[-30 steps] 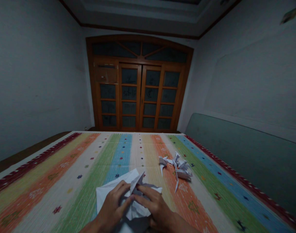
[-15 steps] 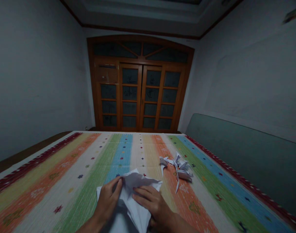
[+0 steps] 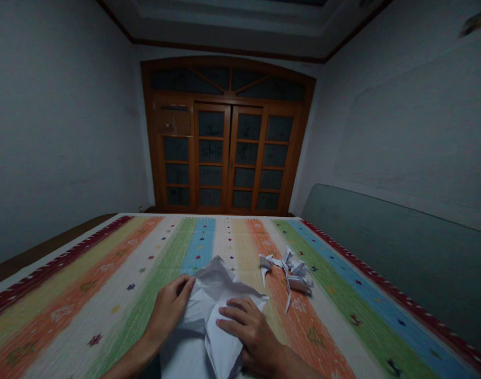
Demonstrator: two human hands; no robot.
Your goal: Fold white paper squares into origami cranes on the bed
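A large white sheet of paper [image 3: 219,284], creased and partly folded, lies in front of me with raised flaps and a pointed top. At its left edge, my left hand [image 3: 170,305] pinches the paper between thumb and bent fingers. My right hand [image 3: 251,327] is closed over the right flap, its fingers curled on the paper's face; its thumb is hidden. To the right of the sheet lies a folded white paper figure [image 3: 298,276] with several thin, pointed parts.
A striped cloth [image 3: 118,295] covers the table or bed surface. Along the right side stands a grey-green padded panel [image 3: 382,231] against the wall. Wooden doors with glass panes [image 3: 228,152] close off the far end.
The sheet's upper flap has opened up and its tip now reaches farther away from me. My left hand has shifted slightly left; my right hand has barely moved.
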